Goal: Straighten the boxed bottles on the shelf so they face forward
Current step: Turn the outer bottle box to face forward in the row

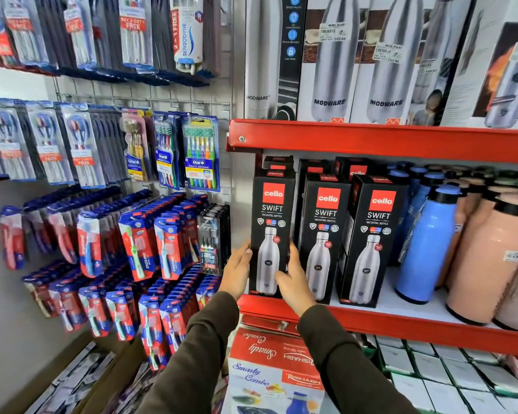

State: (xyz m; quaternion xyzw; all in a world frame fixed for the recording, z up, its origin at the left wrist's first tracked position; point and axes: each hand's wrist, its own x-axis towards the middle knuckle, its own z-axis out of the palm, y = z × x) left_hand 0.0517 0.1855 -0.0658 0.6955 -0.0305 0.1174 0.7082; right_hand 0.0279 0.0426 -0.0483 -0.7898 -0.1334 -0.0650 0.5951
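Observation:
Three black Cello Swift bottle boxes stand in a front row on the red shelf [401, 325]. The leftmost box [271, 222] faces forward, and both hands grip its lower part. My left hand [237, 270] presses its left side, while my right hand [293, 279] wraps its right edge and front. The middle box [325, 234] faces forward close beside it. The right box [374, 240] is turned slightly, showing its left side panel. More black boxes stand behind them.
Blue bottles [425, 249] and peach bottles [485, 264] stand to the right on the same shelf. Modware boxes [329, 61] fill the shelf above. Toothbrush packs [168, 234] hang on the left wall. A Smarty Combo box [269, 369] sits below.

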